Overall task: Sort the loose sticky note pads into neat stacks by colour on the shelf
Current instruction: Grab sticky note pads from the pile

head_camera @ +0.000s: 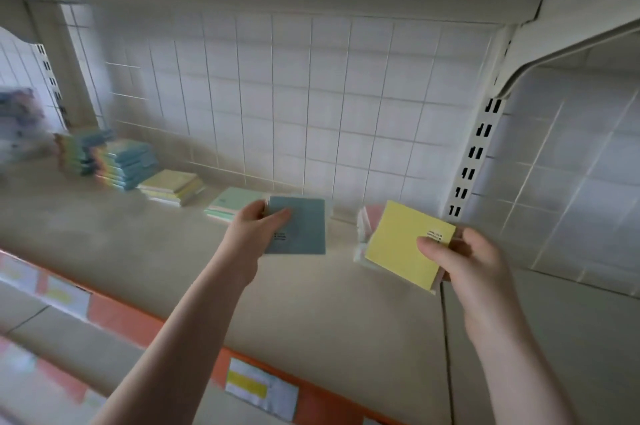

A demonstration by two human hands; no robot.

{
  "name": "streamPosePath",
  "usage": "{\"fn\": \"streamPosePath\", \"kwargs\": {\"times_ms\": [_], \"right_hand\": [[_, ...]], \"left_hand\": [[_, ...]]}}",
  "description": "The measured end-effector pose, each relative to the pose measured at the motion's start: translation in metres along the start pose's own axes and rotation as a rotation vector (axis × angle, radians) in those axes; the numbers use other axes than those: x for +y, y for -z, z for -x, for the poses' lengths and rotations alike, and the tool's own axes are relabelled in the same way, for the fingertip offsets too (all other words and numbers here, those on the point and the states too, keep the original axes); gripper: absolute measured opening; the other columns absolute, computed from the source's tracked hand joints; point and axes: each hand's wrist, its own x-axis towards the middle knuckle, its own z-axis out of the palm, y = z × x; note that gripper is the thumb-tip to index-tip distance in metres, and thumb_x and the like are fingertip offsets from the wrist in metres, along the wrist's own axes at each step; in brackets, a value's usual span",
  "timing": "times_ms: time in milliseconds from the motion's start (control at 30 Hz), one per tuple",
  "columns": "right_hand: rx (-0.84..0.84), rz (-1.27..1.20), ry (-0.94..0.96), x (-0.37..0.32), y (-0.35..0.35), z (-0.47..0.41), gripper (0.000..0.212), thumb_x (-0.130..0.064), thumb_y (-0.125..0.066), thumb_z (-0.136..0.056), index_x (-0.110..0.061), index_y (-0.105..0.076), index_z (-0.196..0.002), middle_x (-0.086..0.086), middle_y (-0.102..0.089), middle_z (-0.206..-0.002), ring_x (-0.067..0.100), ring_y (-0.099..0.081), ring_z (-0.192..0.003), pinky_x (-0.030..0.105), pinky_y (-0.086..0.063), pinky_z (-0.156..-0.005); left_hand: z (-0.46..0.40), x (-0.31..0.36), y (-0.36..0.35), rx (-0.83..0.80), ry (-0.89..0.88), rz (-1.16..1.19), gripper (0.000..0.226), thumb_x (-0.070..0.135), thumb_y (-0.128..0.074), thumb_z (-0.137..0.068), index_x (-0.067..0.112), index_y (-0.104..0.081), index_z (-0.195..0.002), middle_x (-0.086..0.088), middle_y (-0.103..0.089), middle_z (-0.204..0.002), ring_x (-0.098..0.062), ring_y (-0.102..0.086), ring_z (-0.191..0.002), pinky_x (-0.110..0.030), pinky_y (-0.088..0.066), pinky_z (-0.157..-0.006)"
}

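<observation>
The left hand (258, 222) pinches a blue pad (298, 225) by its left edge, thumb on top, holding it above the shelf (329, 303). The right hand (460, 258) pinches a yellow pad (403, 243) at its right corner, with at least 1 more pad seemingly beneath it. Both grips are edge-only, so a pad could swing or slip out. Loose pads (363, 222) lie just behind the yellow one. The yellow stack (173, 185) and blue stacks (128, 161) sit well to the left; a hurried reach could knock them crooked.

two hands (256, 227), one blue pad (301, 227), one yellow pad (403, 243), four stacks on shelf (104, 234)
</observation>
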Motion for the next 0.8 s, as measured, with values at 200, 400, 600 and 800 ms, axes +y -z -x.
{"fn": "streamPosePath", "kwargs": {"times_ms": [200, 400, 600, 800], "right_hand": [[0.024, 0.041, 0.003, -0.001, -0.016, -0.015, 0.011, 0.0, -0.069, -0.079, -0.009, -0.063, -0.082, 0.006, -0.065, -0.077, 0.017, -0.058, -0.065, 0.016, -0.045, -0.048], [0.112, -0.003, 0.028, -0.006, -0.037, -0.022, 0.012, 0.002, -0.067, -0.08, -0.008, -0.062, -0.084, 0.009, -0.064, -0.08, 0.017, -0.058, -0.065, 0.013, -0.043, -0.043], [0.184, -0.001, 0.039, -0.008, -0.053, -0.024, 0.012, 0.003, -0.066, -0.081, -0.008, -0.062, -0.083, 0.009, -0.065, -0.078, 0.014, -0.058, -0.062, 0.012, -0.045, -0.045], [0.241, 0.038, 0.035, -0.005, -0.068, -0.024, 0.015, 0.0, -0.067, -0.081, -0.014, -0.063, -0.084, 0.004, -0.067, -0.079, 0.012, -0.06, -0.065, 0.017, -0.047, -0.053]], "left_hand": [[-0.055, 0.015, -0.011, -0.032, 0.033, -0.084, 0.007, 0.005, -0.06, -0.089, 0.01, -0.059, -0.085, -0.009, -0.06, -0.085, -0.018, -0.056, -0.07, -0.027, -0.047, -0.063], [-0.103, 0.009, -0.027, -0.141, 0.054, -0.229, 0.004, 0.005, -0.061, -0.088, 0.005, -0.057, -0.089, -0.015, -0.058, -0.092, -0.025, -0.056, -0.077, -0.03, -0.047, -0.066], [-0.125, -0.002, -0.027, -0.135, -0.082, -0.607, 0.033, 0.018, -0.065, -0.084, 0.013, -0.041, -0.061, -0.001, -0.045, -0.062, -0.02, -0.044, -0.062, -0.027, -0.029, -0.051], [-0.127, -0.009, -0.016, -0.128, -0.18, -0.922, 0.042, 0.035, -0.064, -0.083, 0.013, -0.038, -0.059, -0.001, -0.043, -0.06, -0.026, -0.046, -0.069, -0.03, -0.026, -0.054]]}}
